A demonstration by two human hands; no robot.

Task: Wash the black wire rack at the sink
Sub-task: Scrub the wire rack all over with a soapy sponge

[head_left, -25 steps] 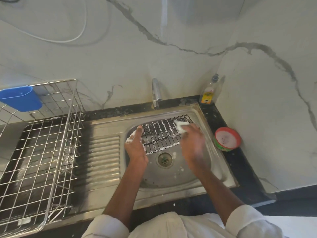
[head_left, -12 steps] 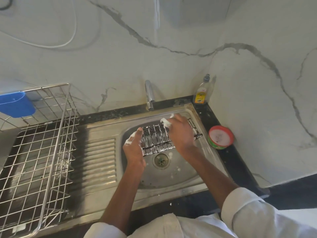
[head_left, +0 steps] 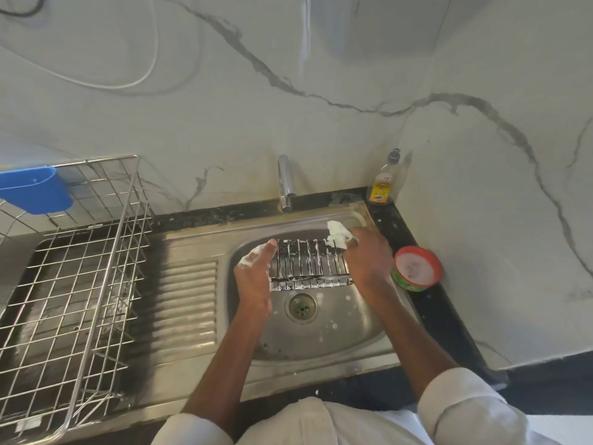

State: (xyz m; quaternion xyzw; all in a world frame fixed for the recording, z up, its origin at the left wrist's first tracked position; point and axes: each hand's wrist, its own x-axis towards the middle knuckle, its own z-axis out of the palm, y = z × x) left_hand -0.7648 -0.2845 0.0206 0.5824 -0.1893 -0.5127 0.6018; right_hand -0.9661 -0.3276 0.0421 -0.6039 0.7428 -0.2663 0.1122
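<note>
rack: in sink, behind drain, soapy
L hand: grips rack's L edge, foam on fingers
R hand: grip closed on sponge, at rack's far R corner, prob. touching wires
tap: behind rack
tub: R of rack, on desk

two hands, one black wire rack, one sponge, one sink, one tap, one soap bottle, one red-rimmed tub, one dish basket, one blue cup.
</note>
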